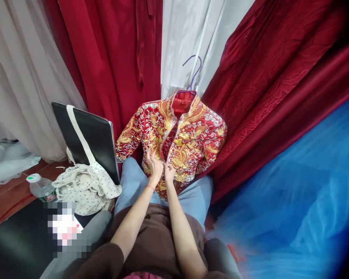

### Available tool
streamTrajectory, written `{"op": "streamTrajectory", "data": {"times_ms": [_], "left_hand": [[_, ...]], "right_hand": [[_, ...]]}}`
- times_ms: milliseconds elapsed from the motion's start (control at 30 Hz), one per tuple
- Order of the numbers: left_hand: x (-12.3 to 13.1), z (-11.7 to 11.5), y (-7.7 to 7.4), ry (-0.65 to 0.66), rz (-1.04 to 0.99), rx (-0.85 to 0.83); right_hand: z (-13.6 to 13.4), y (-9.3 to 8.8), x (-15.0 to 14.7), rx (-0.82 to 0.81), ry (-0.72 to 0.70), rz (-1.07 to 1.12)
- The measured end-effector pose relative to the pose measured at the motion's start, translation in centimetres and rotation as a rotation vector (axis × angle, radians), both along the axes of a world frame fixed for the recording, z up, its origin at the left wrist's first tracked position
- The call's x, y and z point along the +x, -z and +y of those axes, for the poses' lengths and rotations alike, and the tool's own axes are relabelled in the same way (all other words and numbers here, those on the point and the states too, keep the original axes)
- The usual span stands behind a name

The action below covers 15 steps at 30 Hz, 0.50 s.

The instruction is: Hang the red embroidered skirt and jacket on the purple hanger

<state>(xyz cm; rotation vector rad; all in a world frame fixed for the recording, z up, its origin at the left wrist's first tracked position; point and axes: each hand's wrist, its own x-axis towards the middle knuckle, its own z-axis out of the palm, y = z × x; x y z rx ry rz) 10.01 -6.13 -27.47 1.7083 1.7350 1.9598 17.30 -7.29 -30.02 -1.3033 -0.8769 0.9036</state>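
A red jacket (183,143) with gold and silver embroidery and a stand-up collar hangs on a purple hanger (196,71). Its lower part rests between my knees. Down the front, the opening is parted at the top, and the two edges come together at my hands. My left hand (155,167) grips the cloth beside the front edge, some of its fingers stretched over the embroidery. Close against it, my right hand (169,173) is closed in a pinch on the opposite edge. Whatever fastening lies between the fingertips is too small to make out.
To the left are a black chair back (90,130), a dotted cloth bag (84,186) with a white strap, and a clear bottle (42,188). Dark red cloth (113,46) hangs behind the jacket. Blue tulle (302,193) spreads at the right.
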Motion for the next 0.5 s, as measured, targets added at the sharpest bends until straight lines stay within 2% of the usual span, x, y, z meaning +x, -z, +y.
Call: {"op": "streamTrajectory", "data": {"times_ms": [67,133,200,267,367,433,500], "left_hand": [[-0.8,-0.9,2.5,-0.108,-0.074,-0.063],[-1.6,-1.2,3.5,-0.085,-0.056,-0.104],[-1.9,-1.0,3.3,0.048,0.04,-0.151],[-1.6,-0.5,2.4,0.148,0.139,-0.234],[-0.5,-0.1,1.2,0.146,0.195,-0.392],[-0.3,-0.2,0.9,0.121,0.205,-0.468],[-1.2,-0.4,0.9,0.083,0.193,-0.504]], "right_hand": [[-0.1,0.8,-0.2,-0.034,0.0,-0.005],[-0.3,1.7,-0.3,-0.083,-0.001,-0.013],[-0.6,2.8,-0.5,-0.144,0.006,-0.03],[-1.1,3.9,-0.8,-0.212,0.012,-0.06],[-1.7,4.9,-1.0,-0.302,0.004,-0.138],[-2.0,4.8,-0.8,-0.341,0.007,-0.215],[-2.3,4.3,-0.2,-0.372,0.044,-0.305]]}}
